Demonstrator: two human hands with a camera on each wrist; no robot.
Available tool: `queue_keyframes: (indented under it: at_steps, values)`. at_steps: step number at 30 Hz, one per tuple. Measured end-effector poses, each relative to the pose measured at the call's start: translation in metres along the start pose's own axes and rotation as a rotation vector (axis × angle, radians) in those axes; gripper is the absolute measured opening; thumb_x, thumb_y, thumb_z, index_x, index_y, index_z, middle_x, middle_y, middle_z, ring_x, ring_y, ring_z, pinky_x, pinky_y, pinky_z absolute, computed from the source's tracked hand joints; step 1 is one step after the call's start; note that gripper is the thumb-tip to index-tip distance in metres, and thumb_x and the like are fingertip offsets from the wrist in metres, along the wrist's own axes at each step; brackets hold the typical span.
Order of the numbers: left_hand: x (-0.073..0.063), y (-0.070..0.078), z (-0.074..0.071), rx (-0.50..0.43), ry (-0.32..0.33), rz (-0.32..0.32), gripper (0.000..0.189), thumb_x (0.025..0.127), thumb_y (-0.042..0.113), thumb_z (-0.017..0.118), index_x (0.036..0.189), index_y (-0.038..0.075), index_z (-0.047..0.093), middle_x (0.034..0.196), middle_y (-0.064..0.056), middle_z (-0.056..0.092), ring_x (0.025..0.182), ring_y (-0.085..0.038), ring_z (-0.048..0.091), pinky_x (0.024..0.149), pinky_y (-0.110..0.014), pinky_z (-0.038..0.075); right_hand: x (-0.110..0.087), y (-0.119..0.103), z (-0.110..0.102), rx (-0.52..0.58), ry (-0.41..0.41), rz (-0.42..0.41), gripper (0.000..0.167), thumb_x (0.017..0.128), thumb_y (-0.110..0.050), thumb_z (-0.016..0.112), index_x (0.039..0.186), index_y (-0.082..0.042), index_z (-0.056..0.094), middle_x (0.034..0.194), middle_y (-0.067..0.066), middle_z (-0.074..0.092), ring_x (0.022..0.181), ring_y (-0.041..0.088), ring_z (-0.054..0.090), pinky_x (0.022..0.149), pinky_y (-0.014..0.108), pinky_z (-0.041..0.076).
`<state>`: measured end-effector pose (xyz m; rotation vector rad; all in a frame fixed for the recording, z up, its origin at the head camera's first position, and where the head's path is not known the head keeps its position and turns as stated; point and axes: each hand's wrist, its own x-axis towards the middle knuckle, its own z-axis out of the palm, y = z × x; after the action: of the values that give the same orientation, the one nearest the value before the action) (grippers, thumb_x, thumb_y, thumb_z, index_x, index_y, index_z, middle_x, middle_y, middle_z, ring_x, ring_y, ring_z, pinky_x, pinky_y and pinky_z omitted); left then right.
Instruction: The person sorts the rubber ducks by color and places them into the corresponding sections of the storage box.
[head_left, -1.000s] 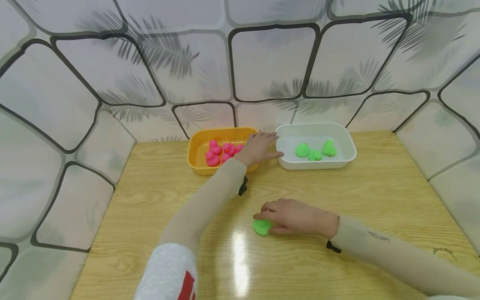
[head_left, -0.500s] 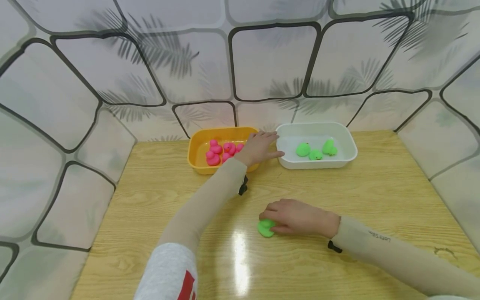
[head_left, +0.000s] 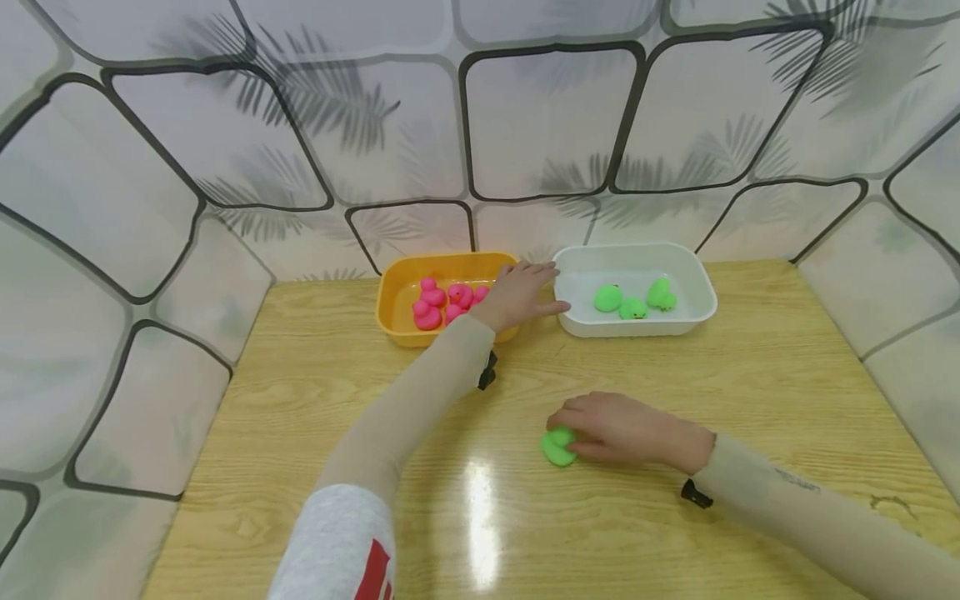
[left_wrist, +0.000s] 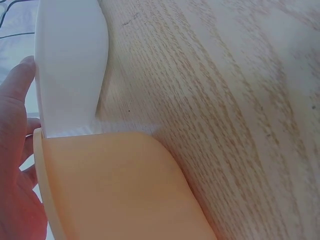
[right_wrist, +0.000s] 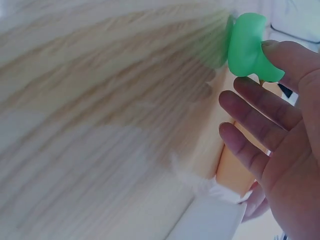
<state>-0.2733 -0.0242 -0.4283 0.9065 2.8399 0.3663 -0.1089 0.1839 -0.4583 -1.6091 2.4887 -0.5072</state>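
A green rubber duck (head_left: 558, 447) is pinched between the thumb and fingers of my right hand (head_left: 626, 427), over the middle of the table. In the right wrist view the thumb lies against the duck (right_wrist: 247, 45), and the other fingers stretch out below it. My left hand (head_left: 519, 297) reaches over the right end of the orange tray (head_left: 405, 335), its fingers spread and touching the near-left rim of the white tray (head_left: 637, 330). Pink rubber ducks (head_left: 427, 315) lie in the orange tray, partly hidden by that hand. Several green ducks (head_left: 633, 308) sit in the white tray.
Both trays stand side by side on the wooden table (head_left: 300, 400), against a patterned back wall (head_left: 547, 125). In the left wrist view the trays' walls (left_wrist: 115, 185) almost meet. Patterned side walls (head_left: 112, 208) enclose the table left and right.
My right hand has moved a little to the right, its fingers closing on the green duck and bringing it along. My left hand has stayed where it was.
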Motion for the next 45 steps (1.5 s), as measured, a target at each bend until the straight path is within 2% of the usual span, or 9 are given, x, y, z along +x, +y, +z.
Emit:
queue_keyframes:
  at_steps: [9,20,24,27,36,41,45]
  values:
    - [0.000,0.001,-0.003,0.004,-0.006,-0.004,0.076,0.101,0.062,0.056,0.159,0.014,0.043,0.167,-0.005,0.037,0.151,-0.033,0.035,0.119,-0.055,0.030,-0.020,0.011,-0.020,-0.003,0.041,0.083,0.029,0.097,-0.017,0.074,0.125,-0.016,0.067,0.111,-0.006,0.070,0.096,0.013,0.066,0.085,0.038,0.057]
    - [-0.001,0.001,-0.002,-0.022,-0.005,-0.014,0.076,0.101,0.059,0.059,0.159,0.013,0.044,0.167,-0.005,0.037,0.152,-0.034,0.034,0.120,-0.056,0.028,-0.038,0.025,-0.042,-0.004,0.071,0.194,0.031,0.096,-0.015,0.076,0.125,-0.010,0.069,0.115,-0.001,0.072,0.102,0.017,0.070,0.087,0.042,0.058]
    - [-0.002,0.001,-0.002,-0.031,-0.005,-0.011,0.075,0.101,0.057,0.060,0.159,0.012,0.044,0.167,-0.006,0.037,0.152,-0.034,0.034,0.120,-0.057,0.028,-0.043,0.031,-0.052,-0.010,0.083,0.249,0.031,0.095,-0.016,0.077,0.125,-0.010,0.070,0.115,-0.004,0.072,0.103,0.013,0.069,0.088,0.040,0.058]
    - [-0.002,0.001,-0.003,-0.023,-0.006,-0.008,0.075,0.101,0.058,0.059,0.159,0.013,0.044,0.167,-0.006,0.037,0.152,-0.035,0.034,0.120,-0.057,0.028,-0.047,0.037,-0.060,-0.033,0.106,0.258,0.031,0.094,-0.015,0.078,0.123,-0.009,0.070,0.114,-0.004,0.072,0.102,0.011,0.068,0.087,0.039,0.058]
    - [-0.001,0.001,-0.002,-0.008,-0.016,-0.007,0.078,0.101,0.063,0.055,0.160,0.014,0.042,0.168,-0.005,0.035,0.153,-0.034,0.032,0.121,-0.057,0.026,-0.055,0.057,-0.082,-0.107,0.215,0.204,0.034,0.086,-0.005,0.084,0.117,-0.007,0.070,0.108,-0.001,0.072,0.093,0.013,0.069,0.079,0.037,0.059]
    - [-0.001,0.001,-0.002,-0.017,-0.017,-0.006,0.077,0.101,0.062,0.056,0.160,0.014,0.042,0.168,-0.005,0.035,0.153,-0.033,0.032,0.121,-0.056,0.026,-0.058,0.066,-0.093,-0.121,0.217,0.234,0.033,0.087,-0.005,0.083,0.117,-0.006,0.070,0.109,0.003,0.074,0.092,0.016,0.070,0.078,0.039,0.059]
    - [0.000,0.001,-0.002,-0.010,-0.014,-0.007,0.077,0.101,0.062,0.056,0.160,0.014,0.042,0.168,-0.005,0.036,0.152,-0.033,0.033,0.121,-0.056,0.027,-0.061,0.074,-0.103,-0.102,0.192,0.300,0.032,0.090,-0.008,0.081,0.120,-0.006,0.069,0.113,0.005,0.073,0.094,0.021,0.071,0.080,0.043,0.058]
